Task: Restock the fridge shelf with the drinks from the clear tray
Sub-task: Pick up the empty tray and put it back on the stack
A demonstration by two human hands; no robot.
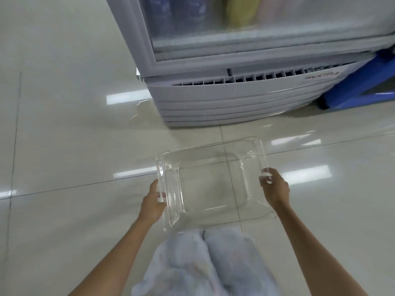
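A clear plastic tray (211, 150) with nothing in it hangs above the tiled floor in front of my knees. My left hand (154, 201) grips its left rim and my right hand (274, 189) grips its right rim. Ahead stands a white display fridge (235, 97) with its glass door shut. Behind the glass, blurred, stand blue drinks (171, 16) on the left, a yellow drink (239, 11) and a pale pink one (269, 9) further right.
A blue plastic stool or crate (361, 86) stands against the fridge's right side. Glossy white floor tiles (64, 103) spread to the left and in front. My legs in light trousers (209, 263) are below the tray.
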